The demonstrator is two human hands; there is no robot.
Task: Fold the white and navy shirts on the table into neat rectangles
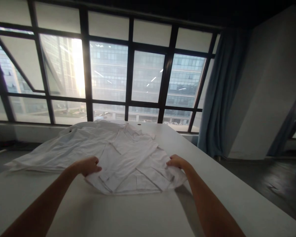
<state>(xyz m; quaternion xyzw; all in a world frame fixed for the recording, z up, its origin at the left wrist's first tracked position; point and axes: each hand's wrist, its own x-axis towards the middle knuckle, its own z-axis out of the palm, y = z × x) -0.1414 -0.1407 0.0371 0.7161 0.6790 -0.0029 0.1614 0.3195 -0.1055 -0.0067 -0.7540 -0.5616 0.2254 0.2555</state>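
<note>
A wide window (pixel 108 72) with dark frames fills the far side of the room, and through its panes stands a glass office building; no sign or lettering on it can be read. To the right of the window hangs a grey-blue curtain (pixel 219 92), and beside that a pale wall (pixel 263 85) slopes away into shade. A long white table (pixel 138 214) runs from the near edge toward the window, its surface bare in front of the arms. On it, toward the far left, lies a spread of white cloth (pixel 64 148), flat and broad. Over its right part rests a white garment (pixel 130 161) with seams and folded panels; no label or print shows on it. The garment's near edge is lifted slightly off the table. The left hand (pixel 88 165) has its fingers closed on the garment's near left edge. The right hand (pixel 176 162) pinches the near right edge, fingers shut on the fabric. Nothing lies between the hands and the garment.
</note>
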